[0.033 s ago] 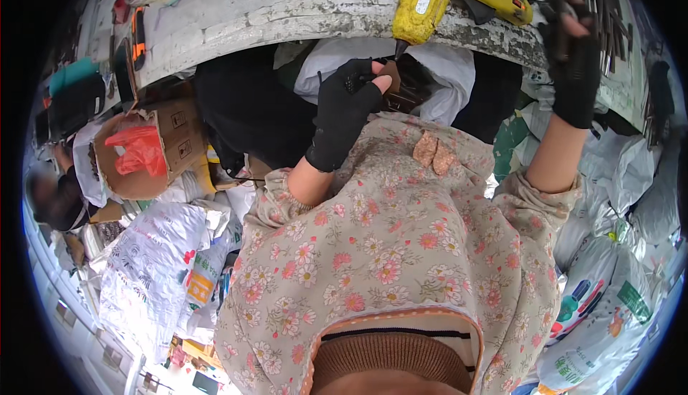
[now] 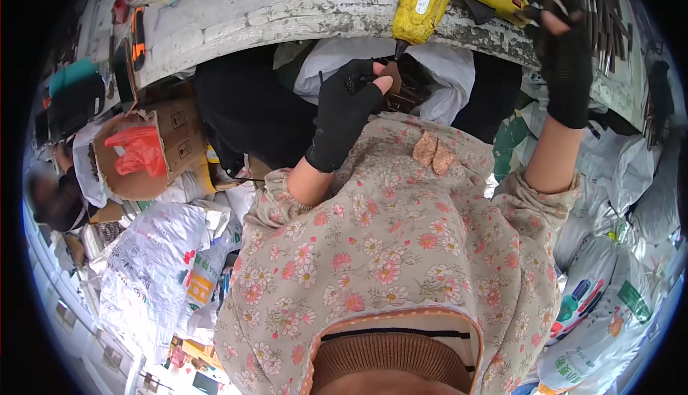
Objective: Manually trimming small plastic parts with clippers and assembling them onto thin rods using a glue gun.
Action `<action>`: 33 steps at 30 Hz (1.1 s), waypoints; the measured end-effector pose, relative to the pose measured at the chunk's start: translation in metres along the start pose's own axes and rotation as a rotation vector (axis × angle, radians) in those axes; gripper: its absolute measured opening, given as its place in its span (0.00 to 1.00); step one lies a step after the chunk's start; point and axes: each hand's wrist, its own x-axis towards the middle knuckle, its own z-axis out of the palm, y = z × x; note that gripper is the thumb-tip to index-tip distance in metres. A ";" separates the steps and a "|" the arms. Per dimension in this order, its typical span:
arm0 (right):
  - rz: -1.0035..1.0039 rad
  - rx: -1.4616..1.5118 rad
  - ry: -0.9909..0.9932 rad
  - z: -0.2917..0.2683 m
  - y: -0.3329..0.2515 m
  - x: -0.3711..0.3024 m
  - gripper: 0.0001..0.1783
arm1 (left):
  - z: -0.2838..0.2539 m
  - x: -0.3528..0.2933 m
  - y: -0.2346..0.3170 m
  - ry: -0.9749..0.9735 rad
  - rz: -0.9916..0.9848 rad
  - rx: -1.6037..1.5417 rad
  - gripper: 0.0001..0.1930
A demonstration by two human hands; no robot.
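Observation:
In a black fingerless glove, my left hand (image 2: 350, 101) pinches a small flat brown piece (image 2: 392, 82) between thumb and fingers. That piece is just below the dark nozzle of a yellow glue gun (image 2: 423, 5), which lies on the worktable with its tip over the near edge. My right hand (image 2: 566, 58), gloved the same way, is over the table's right end. Its fingers are smeared and sit among dark brown pieces near the glue gun's handle end. Whether they grip one cannot be made out. Many thin brown strips (image 2: 605, 19) lie just right of it.
The worn white worktable (image 2: 287, 1) spans the far side. An orange-and-black cutter (image 2: 138, 37) lies at its left. A cardboard box (image 2: 179, 133) holding a red plastic bag (image 2: 136, 153) stands to my left. White sacks (image 2: 154, 273) crowd both sides. Another person (image 2: 61, 191) is at far left.
My right hand has shifted slightly left and up, toward the glue gun's handle end. My left hand and the brown piece stay where they were.

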 end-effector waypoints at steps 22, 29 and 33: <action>-0.680 -1.104 -0.200 0.035 0.017 0.006 0.32 | -0.005 0.003 0.003 -0.036 -0.061 -0.041 0.11; -0.642 -0.705 -0.217 0.047 0.013 -0.003 0.28 | -0.005 -0.003 0.012 0.016 -0.012 0.008 0.11; -0.558 -0.568 -0.364 0.062 0.009 -0.051 0.20 | -0.002 -0.004 0.022 0.051 -0.179 -0.419 0.11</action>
